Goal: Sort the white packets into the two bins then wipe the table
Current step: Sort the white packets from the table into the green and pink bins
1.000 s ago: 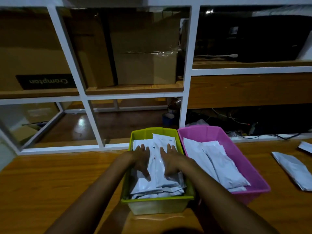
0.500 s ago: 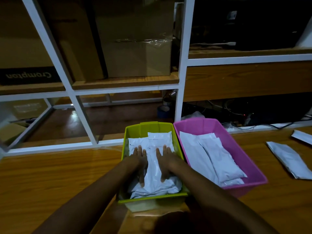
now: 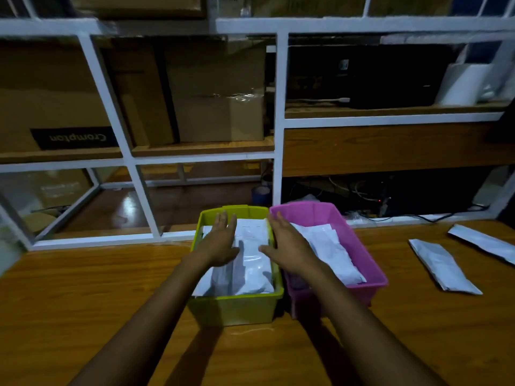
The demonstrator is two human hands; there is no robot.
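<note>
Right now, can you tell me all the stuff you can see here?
Green bin: one, green, on the table, left of the pink one.
Pink bin: one, pink, right beside it.
Packets in green bin: a pile, white, count unclear.
Packets in pink bin: at least two, white.
Loose packets: two, white, on the table at right.
Cardboard boxes: several, brown, on the shelves behind.
Shelf frame: one, white, behind the table.
Left hand: fingers straight, over the green bin.
Right hand: fingers straight, over where the bins meet.
</note>
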